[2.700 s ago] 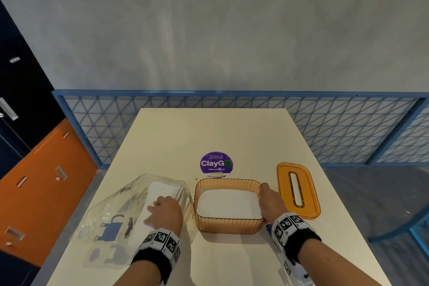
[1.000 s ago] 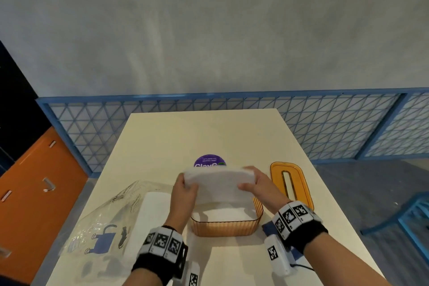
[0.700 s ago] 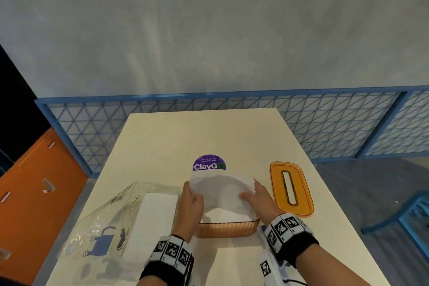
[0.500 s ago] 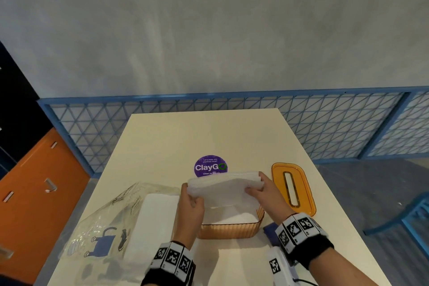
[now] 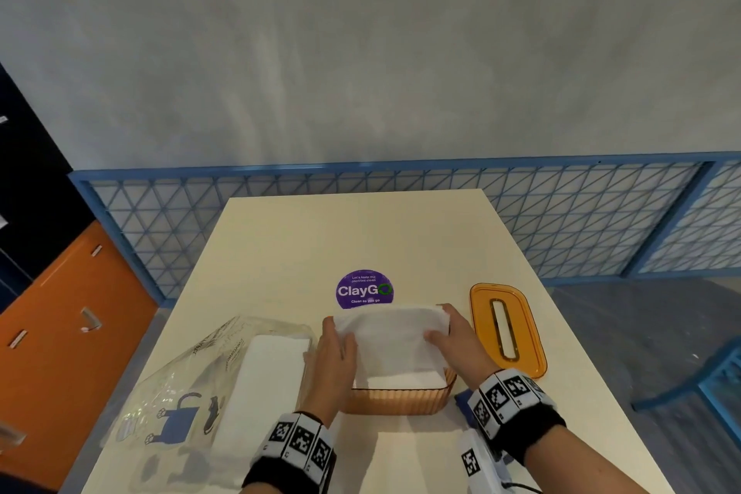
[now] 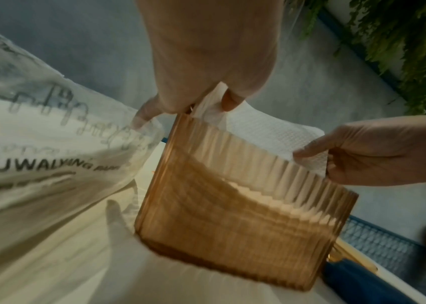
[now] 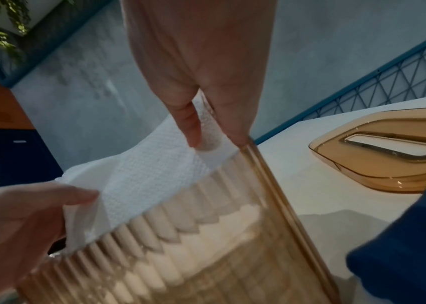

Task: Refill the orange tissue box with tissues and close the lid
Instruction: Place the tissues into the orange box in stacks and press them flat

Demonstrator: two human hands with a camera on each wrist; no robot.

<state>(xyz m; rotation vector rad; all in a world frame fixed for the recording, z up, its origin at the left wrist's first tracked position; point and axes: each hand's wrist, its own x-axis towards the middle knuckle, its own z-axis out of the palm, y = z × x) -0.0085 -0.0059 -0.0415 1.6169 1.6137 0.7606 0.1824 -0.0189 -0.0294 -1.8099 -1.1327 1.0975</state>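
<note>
The ribbed orange tissue box (image 5: pixel 397 399) (image 6: pixel 235 232) (image 7: pixel 206 257) stands open near the table's front edge, with white tissues inside. Both hands hold a stack of white tissues (image 5: pixel 391 337) (image 6: pixel 271 135) (image 7: pixel 149 174), tilted, its near edge down in the box. My left hand (image 5: pixel 335 349) (image 6: pixel 196 102) pinches the stack's left end. My right hand (image 5: pixel 447 337) (image 7: pixel 214 135) pinches its right end at the box's right rim. The orange lid (image 5: pixel 507 327) (image 7: pixel 388 152), with a long slot, lies flat on the table to the right of the box.
A clear plastic tissue pack (image 5: pixel 200 385) (image 6: pixel 37 144) with more white tissues lies left of the box. A purple round sticker (image 5: pixel 364 289) is on the table (image 5: pixel 320 237) behind it. A blue mesh fence (image 5: pixel 561 213) runs behind the table. A dark blue object (image 7: pixel 409 242) lies right of the box.
Both hands lifted a stack of tissues above the box and have now lowered it, so its near edge dips into the box. Earlier the left hand was on the plastic pack.
</note>
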